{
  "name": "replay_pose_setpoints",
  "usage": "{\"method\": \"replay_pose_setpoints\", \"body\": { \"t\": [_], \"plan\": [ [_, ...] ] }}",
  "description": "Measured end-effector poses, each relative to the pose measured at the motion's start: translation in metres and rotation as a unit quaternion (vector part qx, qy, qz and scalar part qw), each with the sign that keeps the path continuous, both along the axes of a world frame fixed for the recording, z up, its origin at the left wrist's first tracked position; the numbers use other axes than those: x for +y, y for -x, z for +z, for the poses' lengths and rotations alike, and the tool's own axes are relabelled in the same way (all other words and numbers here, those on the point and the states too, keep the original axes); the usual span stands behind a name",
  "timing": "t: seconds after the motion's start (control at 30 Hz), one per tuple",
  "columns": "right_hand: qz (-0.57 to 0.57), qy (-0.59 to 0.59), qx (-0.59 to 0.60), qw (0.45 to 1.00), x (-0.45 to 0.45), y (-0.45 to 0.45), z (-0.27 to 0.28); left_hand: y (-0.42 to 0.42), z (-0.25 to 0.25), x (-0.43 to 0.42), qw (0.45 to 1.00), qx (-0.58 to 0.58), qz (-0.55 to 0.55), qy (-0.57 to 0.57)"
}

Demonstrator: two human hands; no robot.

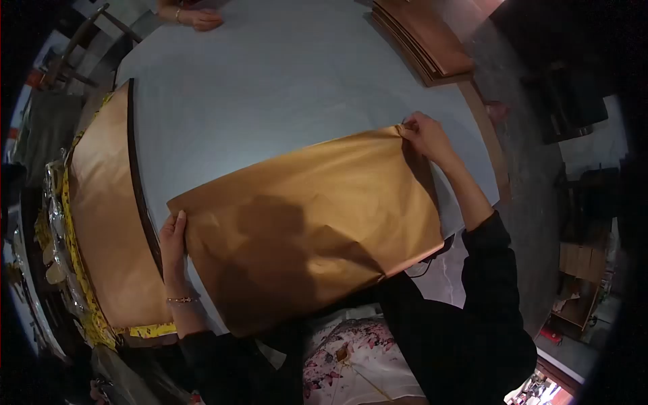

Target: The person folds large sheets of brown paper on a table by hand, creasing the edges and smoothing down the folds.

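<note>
A large sheet of brown paper [337, 209] lies across the near part of the grey-blue table [270, 88], creased at its lower right. My left hand [173, 236] holds the sheet's left edge near its far left corner, thumb on top and the other fingers hidden behind. At the far right corner, my right hand [420, 135] pinches the paper, which bunches slightly under the fingers. The sheet's near edge reaches my body, and a shadow falls over its left half.
Brown paper [108, 202] with yellow tape along its edges lies at the left. A stack of folded brown sheets [432, 40] sits at the table's far right. Another person's hand [202, 20] rests at the far edge. A wooden chair [74, 54] stands at upper left.
</note>
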State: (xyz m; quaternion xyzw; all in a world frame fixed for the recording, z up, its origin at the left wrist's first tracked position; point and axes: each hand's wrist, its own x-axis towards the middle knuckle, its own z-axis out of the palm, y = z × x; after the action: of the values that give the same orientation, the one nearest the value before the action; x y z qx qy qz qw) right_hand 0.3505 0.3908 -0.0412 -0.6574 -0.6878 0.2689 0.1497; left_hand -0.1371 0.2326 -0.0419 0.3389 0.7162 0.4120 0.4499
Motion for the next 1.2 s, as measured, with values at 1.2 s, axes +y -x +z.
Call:
{"method": "replay_pose_setpoints", "body": {
  "t": [1.2],
  "plan": [
    [0.147,-0.549,0.076,0.819,0.149,0.082,0.302,0.128,0.323,0.097,0.848,0.299,0.079,-0.431]
  ]
}}
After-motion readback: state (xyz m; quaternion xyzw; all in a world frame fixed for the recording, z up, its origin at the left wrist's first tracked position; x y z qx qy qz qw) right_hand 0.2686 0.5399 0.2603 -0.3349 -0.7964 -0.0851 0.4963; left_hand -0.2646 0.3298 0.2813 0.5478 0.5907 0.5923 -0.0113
